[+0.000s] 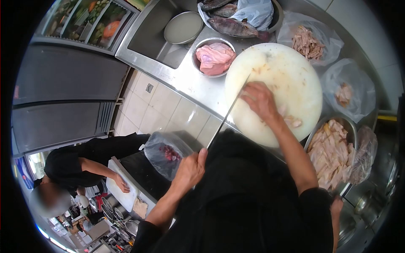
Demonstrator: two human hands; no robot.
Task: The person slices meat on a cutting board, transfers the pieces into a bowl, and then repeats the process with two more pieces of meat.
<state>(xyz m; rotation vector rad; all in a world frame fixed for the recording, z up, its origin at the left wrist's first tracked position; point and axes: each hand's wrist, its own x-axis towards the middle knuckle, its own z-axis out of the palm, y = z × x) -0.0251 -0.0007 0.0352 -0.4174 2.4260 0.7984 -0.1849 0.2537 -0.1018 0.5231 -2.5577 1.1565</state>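
My left hand (190,168) is closed round the handle of a long knife (228,113). Seen nearly edge-on, the blade slants up to the left side of a round white cutting board (299,69). Over the board, my right hand (259,100) has its fingers bent and pressed against the blade near the tip. Small scraps of meat (292,121) lie beside my right wrist, and bits are scattered further up the board. Left of the board sits a metal bowl with a lump of pale pink raw meat (215,57).
Whole fish (236,28) lie in a basin at the back. Bags hold cut strips (307,42) and a small meat piece (344,93). A tray of raw meat pieces (333,152) stands right. A sink holds a bowl (183,27). Another person (101,158) works at lower left.
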